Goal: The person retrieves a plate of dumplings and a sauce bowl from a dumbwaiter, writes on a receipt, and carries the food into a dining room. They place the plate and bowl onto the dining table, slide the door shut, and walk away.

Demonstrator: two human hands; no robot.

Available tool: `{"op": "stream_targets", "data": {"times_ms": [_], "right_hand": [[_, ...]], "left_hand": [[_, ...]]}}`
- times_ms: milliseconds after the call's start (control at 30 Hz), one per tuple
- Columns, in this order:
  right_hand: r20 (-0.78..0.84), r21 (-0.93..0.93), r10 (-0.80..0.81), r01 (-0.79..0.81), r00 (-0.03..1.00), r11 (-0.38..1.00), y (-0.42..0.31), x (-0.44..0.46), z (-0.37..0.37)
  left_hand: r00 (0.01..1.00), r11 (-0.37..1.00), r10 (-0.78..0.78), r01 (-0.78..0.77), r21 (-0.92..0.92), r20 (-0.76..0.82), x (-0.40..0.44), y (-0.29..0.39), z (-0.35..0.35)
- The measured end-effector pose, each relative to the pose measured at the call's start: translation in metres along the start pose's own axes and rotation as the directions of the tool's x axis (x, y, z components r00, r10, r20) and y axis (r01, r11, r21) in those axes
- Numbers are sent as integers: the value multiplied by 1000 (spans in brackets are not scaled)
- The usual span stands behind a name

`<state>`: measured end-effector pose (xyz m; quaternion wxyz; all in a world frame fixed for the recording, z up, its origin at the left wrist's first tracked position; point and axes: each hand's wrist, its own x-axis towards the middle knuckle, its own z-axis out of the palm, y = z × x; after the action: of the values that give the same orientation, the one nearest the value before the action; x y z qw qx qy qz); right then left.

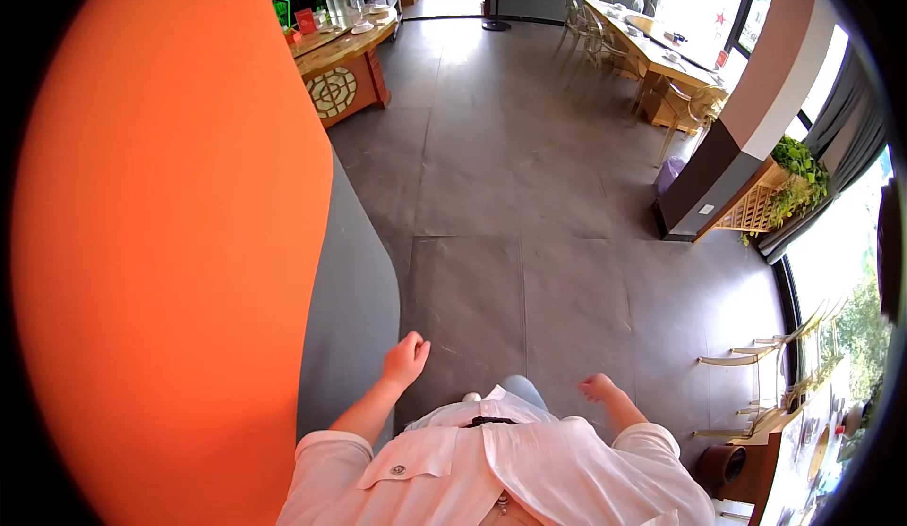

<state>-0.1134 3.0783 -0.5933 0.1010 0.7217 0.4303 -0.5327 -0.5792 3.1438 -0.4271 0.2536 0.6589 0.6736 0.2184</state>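
Note:
My left hand [406, 358] is curled closed in front of the grey lower part of the wall [350, 280], and nothing shows in it. My right hand [596, 388] hangs over the grey floor [567, 299] to the right of my body, slightly blurred. Its fingers look loosely bent, and whether they are closed is unclear. Neither hand visibly touches an object. Between them are my white shirt [435, 460] and one bent knee [525, 391].
An orange wall [179, 243] rises close on the left. Ahead stand a wooden counter [354, 46] and a long table [652, 49] with clear chairs. A pillar [727, 148] with a planter [770, 191] is at right. Chairs [756, 356] and another table [803, 460] stand nearby at lower right.

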Motion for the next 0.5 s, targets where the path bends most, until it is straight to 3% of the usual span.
{"op": "stream_targets", "data": {"times_ms": [67, 133, 167, 267, 300, 367, 400, 433, 467, 500], "right_hand": [[24, 289, 221, -219, 975, 932, 35, 36, -23], [64, 510, 441, -409, 895, 756, 52, 63, -51], [68, 503, 490, -454, 869, 735, 43, 77, -66], [128, 453, 561, -552, 818, 700, -23, 143, -127], [112, 445, 545, -532, 831, 720, -57, 175, -163], [102, 462, 410, -408, 906, 787, -127, 242, -198], [74, 380, 317, -321, 945, 868, -174, 298, -228], [46, 281, 240, -243, 970, 928, -213, 355, -266], [-22, 4, -122, 122, 992, 993, -244, 435, -284], [-78, 4, -145, 146, 986, 989, -316, 441, -313]], "left_hand": [[995, 997, 71, -70, -14, 75, 88, 16, 0], [990, 994, 77, -66, -92, 117, 163, 11, 17], [984, 982, 90, -62, -176, 155, 202, 4, 26], [985, 992, -27, 48, -120, 172, 285, -53, 59], [973, 987, -141, 152, -47, 181, 302, -78, 71], [842, 874, -482, 483, 59, 241, 314, -122, 75], [759, 785, -620, 606, 130, 199, 338, -137, 69], [740, 762, -646, 639, 104, 187, 356, -141, 60], [669, 695, -714, 713, 95, 206, 373, -170, 58], [709, 718, -696, 692, 75, 118, 379, -193, 53]]}}
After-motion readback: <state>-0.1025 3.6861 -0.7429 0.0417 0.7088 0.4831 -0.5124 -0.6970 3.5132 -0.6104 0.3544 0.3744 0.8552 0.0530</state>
